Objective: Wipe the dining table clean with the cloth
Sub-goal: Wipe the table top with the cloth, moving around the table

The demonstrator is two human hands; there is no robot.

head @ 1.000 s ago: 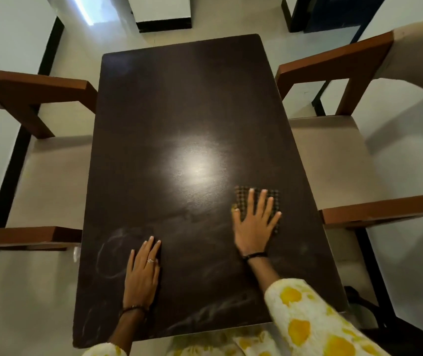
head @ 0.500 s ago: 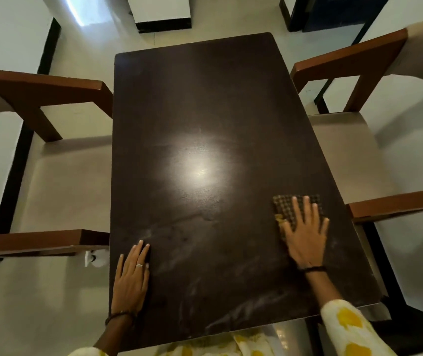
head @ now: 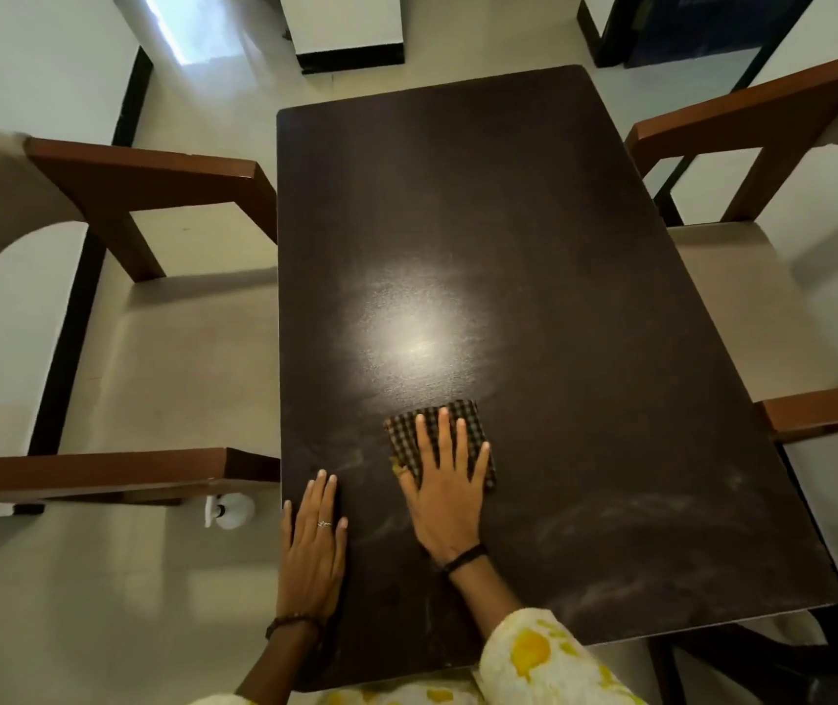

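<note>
Pale tiled floor (head: 101, 602), wooden armchairs (head: 152, 185) either side, white walls (head: 25, 53)

Checked cloth (head: 440, 442) flat on dark table (head: 559, 297)

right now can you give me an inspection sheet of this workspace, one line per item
surface: dark dining table, pale smears across the near right part, glare patch at centre
job's things: checked cloth lies flat on the table, near the left-centre
clutter: nothing seen on the table
hands: right hand pressed flat on the cloth, fingers straight and spread; left hand flat on the table by its left edge, ring on one finger
cables: nothing seen
surroundings: wooden armchair on the left, a second armchair on the right, both with beige seats; small white object on the floor under the left chair's arm, too small to identify
</note>
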